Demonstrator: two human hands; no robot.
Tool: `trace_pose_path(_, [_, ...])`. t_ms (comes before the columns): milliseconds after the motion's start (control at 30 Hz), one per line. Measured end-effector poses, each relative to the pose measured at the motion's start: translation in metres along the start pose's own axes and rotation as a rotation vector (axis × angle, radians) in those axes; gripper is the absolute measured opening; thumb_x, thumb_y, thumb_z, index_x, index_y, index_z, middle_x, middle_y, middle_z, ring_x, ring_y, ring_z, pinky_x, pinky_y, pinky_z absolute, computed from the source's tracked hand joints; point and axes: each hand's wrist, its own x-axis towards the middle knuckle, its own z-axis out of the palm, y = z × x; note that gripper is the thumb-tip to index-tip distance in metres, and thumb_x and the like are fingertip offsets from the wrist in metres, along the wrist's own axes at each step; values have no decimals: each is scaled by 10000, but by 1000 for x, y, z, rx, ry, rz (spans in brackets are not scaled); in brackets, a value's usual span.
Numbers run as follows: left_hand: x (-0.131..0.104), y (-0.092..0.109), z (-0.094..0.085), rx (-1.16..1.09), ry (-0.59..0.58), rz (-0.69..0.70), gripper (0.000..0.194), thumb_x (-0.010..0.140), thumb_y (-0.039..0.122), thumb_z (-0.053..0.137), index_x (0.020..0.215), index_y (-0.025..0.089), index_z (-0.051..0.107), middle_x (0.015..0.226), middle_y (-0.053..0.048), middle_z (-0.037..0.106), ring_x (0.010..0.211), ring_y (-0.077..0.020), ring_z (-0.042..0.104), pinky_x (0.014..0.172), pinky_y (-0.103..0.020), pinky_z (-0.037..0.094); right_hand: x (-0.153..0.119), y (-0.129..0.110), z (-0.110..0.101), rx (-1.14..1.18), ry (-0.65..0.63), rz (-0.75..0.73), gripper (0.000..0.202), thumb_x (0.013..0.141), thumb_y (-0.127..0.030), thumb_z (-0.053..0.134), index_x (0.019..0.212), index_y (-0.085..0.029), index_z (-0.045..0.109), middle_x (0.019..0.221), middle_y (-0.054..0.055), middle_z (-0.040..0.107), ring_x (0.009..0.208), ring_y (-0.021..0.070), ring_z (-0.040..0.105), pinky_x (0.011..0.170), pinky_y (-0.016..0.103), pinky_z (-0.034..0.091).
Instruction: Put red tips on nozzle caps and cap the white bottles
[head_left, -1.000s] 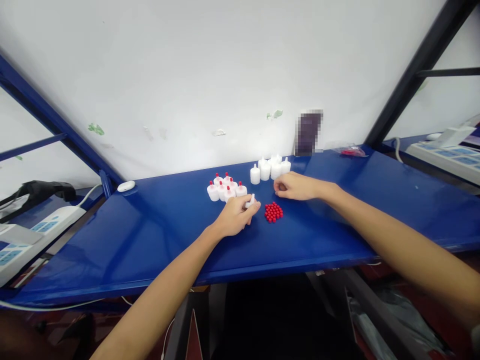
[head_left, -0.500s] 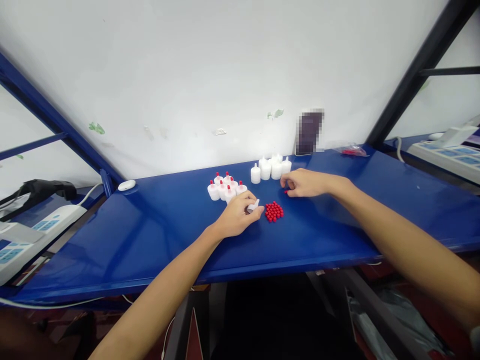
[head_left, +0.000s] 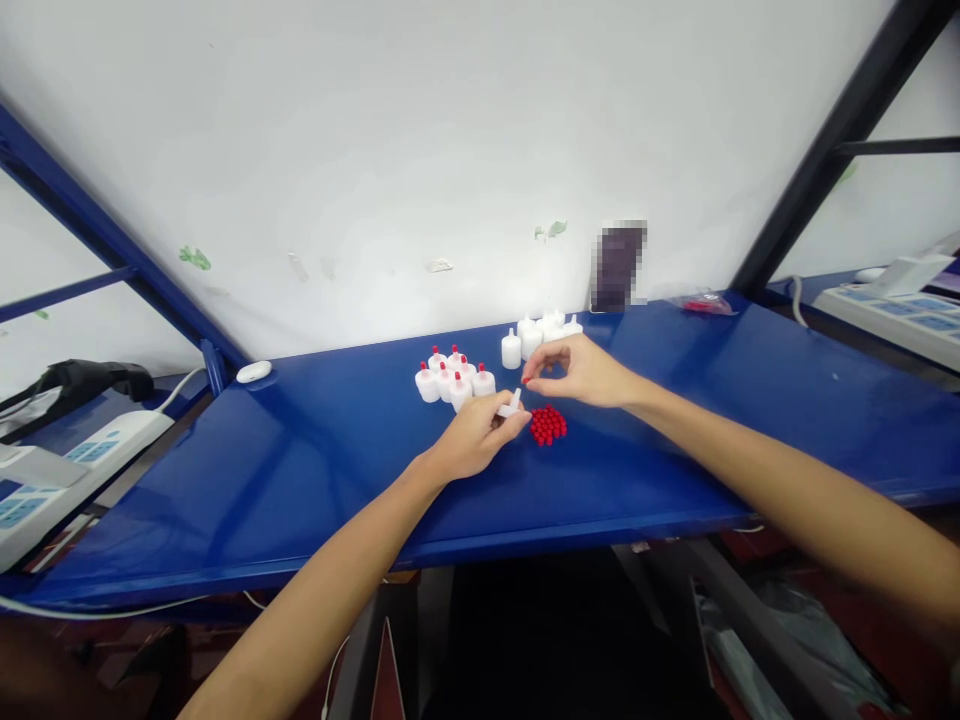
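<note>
My left hand (head_left: 472,436) is closed around a small white bottle (head_left: 511,406), its bare nozzle tilted up and to the right; the fingers hide most of its body. Just above and to the right, my right hand (head_left: 581,370) pinches a tiny red cap (head_left: 526,380) between thumb and fingertips, close to the nozzle but apart from it. A heap of red caps (head_left: 549,426) lies on the table below my right hand. White bottles with red caps (head_left: 444,380) stand behind my left hand. Uncapped white bottles (head_left: 531,340) stand behind my right hand, which partly covers them.
The blue table (head_left: 330,460) runs along a white wall. A phone with a blurred screen (head_left: 618,268) leans on the wall. A clear bag with red pieces (head_left: 705,302) lies at back right, a white oval case (head_left: 253,371) at back left. Power strips flank the table.
My right hand has moved left with the red cap, from beside the uncapped bottles to near the held bottle's nozzle. My left hand has barely moved; its bottle points more upright.
</note>
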Motion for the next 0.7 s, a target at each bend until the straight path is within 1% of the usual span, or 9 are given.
trace_pose_path(100, [-2, 0, 2, -114, -55, -60, 320, 997, 472, 451, 887, 177, 513, 621, 50, 493, 542, -101, 457, 562, -236, 360, 0, -9, 15, 246, 16, -7, 191, 741, -348, 715, 810, -175, 672, 795, 43, 714, 729, 164, 645, 721, 319, 518])
trace_pose_path(167, [-2, 1, 3, -146, -68, -65, 316, 999, 482, 449, 930, 180, 508, 606, 51, 517, 538, -105, 493, 570, -230, 385, -1, -11, 20, 365, 45, 1, 236, 720, -363, 753, 812, -174, 645, 764, 31, 693, 690, 154, 644, 688, 315, 525])
trace_pose_path(267, [-3, 3, 3, -161, -79, -70, 329, 1001, 499, 443, 969, 178, 508, 571, 58, 517, 516, -108, 515, 565, -227, 397, -2, -12, 21, 461, 70, 20, 278, 750, -370, 750, 927, -175, 661, 810, 39, 709, 694, 157, 663, 703, 334, 549])
trace_pose_path(333, [-3, 3, 3, -189, -80, -83, 340, 1001, 508, 439, 992, 174, 506, 550, 71, 490, 477, -99, 490, 531, -220, 381, -3, -14, 20, 451, 64, 8, 273, 789, -373, 721, 977, -177, 693, 858, 54, 732, 752, 172, 684, 761, 358, 559])
trace_pose_path(400, [-3, 2, 4, -213, -73, -88, 351, 999, 511, 444, 1026, 167, 511, 536, 86, 446, 441, -87, 442, 488, -211, 343, -4, -15, 21, 420, 62, -10, 248, 802, -376, 712, 951, -178, 720, 882, 60, 748, 804, 187, 695, 803, 373, 558])
trace_pose_path(500, [-3, 0, 5, -224, -54, -92, 390, 988, 512, 470, 1132, 151, 511, 528, 101, 409, 408, -77, 397, 442, -205, 288, -4, -16, 22, 385, 73, -26, 237, 799, -386, 719, 915, -180, 731, 886, 61, 757, 816, 196, 698, 807, 376, 555])
trace_pose_path(600, [-2, -2, 6, -231, -60, -125, 445, 990, 514, 464, 1236, 143, 476, 487, 105, 449, 383, -88, 428, 435, -203, 304, -5, -15, 21, 306, 85, -69, 234, 825, -388, 692, 917, -177, 732, 892, 63, 753, 818, 194, 687, 796, 366, 544])
trace_pose_path(700, [-1, -3, 6, -227, -44, -135, 424, 994, 514, 452, 1206, 148, 474, 494, 87, 511, 414, -97, 476, 479, -205, 357, -8, -16, 18, 180, 62, -145, 252, 852, -346, 649, 1022, -175, 720, 947, 69, 736, 824, 187, 658, 792, 359, 528])
